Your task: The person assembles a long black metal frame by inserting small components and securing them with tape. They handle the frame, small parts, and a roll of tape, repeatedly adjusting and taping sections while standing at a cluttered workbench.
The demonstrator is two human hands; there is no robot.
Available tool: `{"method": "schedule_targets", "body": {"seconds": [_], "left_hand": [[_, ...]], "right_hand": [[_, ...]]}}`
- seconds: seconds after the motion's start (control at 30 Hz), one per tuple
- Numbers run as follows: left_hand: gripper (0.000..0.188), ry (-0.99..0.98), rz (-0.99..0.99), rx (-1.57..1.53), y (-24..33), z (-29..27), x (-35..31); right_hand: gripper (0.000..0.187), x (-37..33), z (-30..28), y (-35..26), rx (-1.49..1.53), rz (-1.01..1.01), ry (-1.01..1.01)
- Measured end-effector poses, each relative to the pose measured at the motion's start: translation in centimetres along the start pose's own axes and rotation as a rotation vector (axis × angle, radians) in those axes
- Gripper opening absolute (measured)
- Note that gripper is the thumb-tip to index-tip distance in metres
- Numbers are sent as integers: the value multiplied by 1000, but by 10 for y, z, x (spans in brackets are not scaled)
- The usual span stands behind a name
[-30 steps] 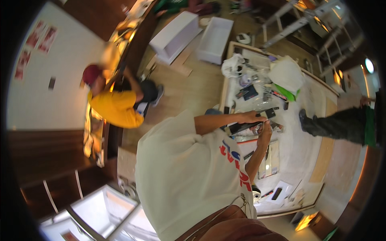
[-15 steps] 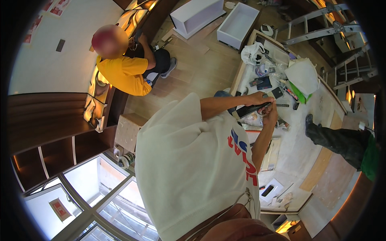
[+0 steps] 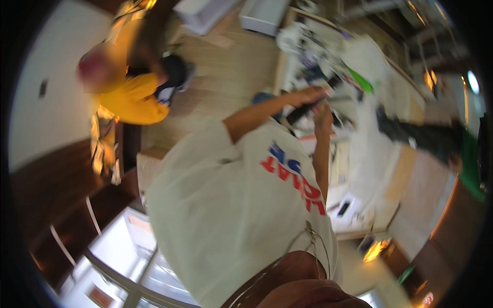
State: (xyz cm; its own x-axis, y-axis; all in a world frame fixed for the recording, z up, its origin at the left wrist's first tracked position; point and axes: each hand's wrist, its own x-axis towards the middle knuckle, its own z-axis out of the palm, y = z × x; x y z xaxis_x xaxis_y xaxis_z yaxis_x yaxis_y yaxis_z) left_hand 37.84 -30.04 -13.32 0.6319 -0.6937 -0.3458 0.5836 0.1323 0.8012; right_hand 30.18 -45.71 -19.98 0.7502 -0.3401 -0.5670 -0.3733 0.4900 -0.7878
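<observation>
My left hand [image 3: 308, 96] and my right hand [image 3: 322, 117] are close together in front of my chest, over the edge of a cluttered, pale work surface [image 3: 365, 154]. Between them is a long, flat black object [image 3: 300, 113], its kind blurred. The fingers of both hands are closed around its far end, and a small light patch shows beside the left fingertips. Beyond the hands lie several tools and small items, a green item [image 3: 359, 79] and a crumpled white bag [image 3: 290, 38].
A person in a yellow shirt [image 3: 134, 100] crouches at the left by a glowing panel. Another person's dark-clothed leg [image 3: 421, 128] reaches onto the surface from the right. White open boxes [image 3: 264, 15] stand at the far side. A metal ladder [image 3: 436, 43] is at the far right.
My view has swung and blurred, so the surroundings mostly appear farther left. Both hands stay together on the black object. The crouching person is bent nearer the glowing panel.
</observation>
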Motion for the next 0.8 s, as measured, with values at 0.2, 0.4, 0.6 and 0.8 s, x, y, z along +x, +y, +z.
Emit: {"method": "schedule_targets", "body": {"seconds": [0.2, 0.4, 0.6, 0.8], "left_hand": [[73, -141, -94, -126, 3, -15, 5], [75, -240, -219, -55, 5, 5, 4], [78, -492, -173, -191, -19, -20, 7], [69, -318, -100, 220, -55, -31, -50]], "right_hand": [[58, -48, 48, -94, -228, -529, -278], [92, -15, 4, -81, -549, -465, -229], [91, -45, 32, -92, -313, -409, -366], [86, -57, 31, -105, -250, -525, -202]]}}
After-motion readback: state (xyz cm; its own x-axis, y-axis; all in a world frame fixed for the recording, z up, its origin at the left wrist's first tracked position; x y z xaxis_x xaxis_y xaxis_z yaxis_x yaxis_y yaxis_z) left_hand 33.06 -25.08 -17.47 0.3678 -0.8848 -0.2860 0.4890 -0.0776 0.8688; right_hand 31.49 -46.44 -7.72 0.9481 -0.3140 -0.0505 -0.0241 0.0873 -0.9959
